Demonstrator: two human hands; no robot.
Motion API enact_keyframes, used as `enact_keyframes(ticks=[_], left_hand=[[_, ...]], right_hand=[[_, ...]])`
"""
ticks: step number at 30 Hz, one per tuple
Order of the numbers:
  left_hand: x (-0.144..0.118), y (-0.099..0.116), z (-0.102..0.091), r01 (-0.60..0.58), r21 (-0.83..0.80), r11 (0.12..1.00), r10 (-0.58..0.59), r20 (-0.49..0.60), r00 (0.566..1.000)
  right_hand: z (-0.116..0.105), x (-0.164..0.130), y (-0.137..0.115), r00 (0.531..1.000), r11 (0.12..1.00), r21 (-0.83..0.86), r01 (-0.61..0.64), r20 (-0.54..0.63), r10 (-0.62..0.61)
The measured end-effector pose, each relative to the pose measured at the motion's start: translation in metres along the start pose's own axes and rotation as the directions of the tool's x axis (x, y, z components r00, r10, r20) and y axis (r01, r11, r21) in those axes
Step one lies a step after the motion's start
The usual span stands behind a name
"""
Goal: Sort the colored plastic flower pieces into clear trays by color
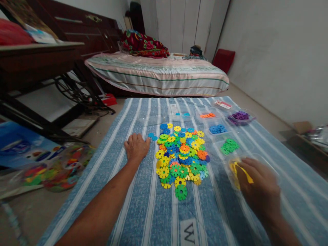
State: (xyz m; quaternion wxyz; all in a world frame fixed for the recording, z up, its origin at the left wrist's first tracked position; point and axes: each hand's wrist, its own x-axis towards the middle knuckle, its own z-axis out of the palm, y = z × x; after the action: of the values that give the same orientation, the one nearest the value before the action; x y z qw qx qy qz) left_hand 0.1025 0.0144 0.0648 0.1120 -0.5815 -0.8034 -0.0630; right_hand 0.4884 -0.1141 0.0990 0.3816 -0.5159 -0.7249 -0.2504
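Yellow disc [244, 172] pinched in right hand [258, 191], long axis slanting down-right; left hand [136, 147] flat, empty

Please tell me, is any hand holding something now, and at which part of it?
The right hand is over the yellow pieces in a clear container; motion blur hides any grip. The left hand rests flat on the striped cloth, holding nothing.

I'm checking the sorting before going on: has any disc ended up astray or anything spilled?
Two blue discs lie apart from the mixed pile, beside the left hand. The green discs sit loosely heaped. The right hand is blurred over the yellow discs. Nothing looks damaged.
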Motion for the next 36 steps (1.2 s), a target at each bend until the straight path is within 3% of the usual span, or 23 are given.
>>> enact_keyframes(ticks=[6,12,17,21,32,36], left_hand=[[0.0,0.001,-0.004,-0.002,0.007,1.0,0.002,0.015,1.0],[0.001,0.001,-0.006,-0.003,0.001,1.0,0.003,0.032,0.999],[0.004,-0.001,-0.003,-0.006,0.002,1.0,0.006,0.017,1.0],[0.004,-0.001,-0.002,-0.002,-0.005,1.0,0.002,0.026,1.0],[0.002,0.001,-0.005,0.001,0.002,1.0,-0.001,0.03,1.0],[0.001,0.001,-0.005,0.0,0.003,1.0,0.0,0.018,1.0]], right_hand=[[0.027,-0.006,-0.054,0.993,0.956,0.293,0.028,0.101,-0.06],[0.054,-0.012,-0.079,0.962,0.955,0.285,-0.075,0.273,-0.006],[0.069,-0.01,-0.087,0.918,0.969,0.202,-0.144,0.394,0.055],[0.071,-0.009,-0.09,0.905,0.964,0.203,-0.17,0.419,0.072],[0.058,-0.006,-0.086,0.91,0.856,0.446,-0.262,0.409,0.065],[0.047,0.008,-0.076,0.916,0.814,0.503,-0.291,0.391,0.086]])
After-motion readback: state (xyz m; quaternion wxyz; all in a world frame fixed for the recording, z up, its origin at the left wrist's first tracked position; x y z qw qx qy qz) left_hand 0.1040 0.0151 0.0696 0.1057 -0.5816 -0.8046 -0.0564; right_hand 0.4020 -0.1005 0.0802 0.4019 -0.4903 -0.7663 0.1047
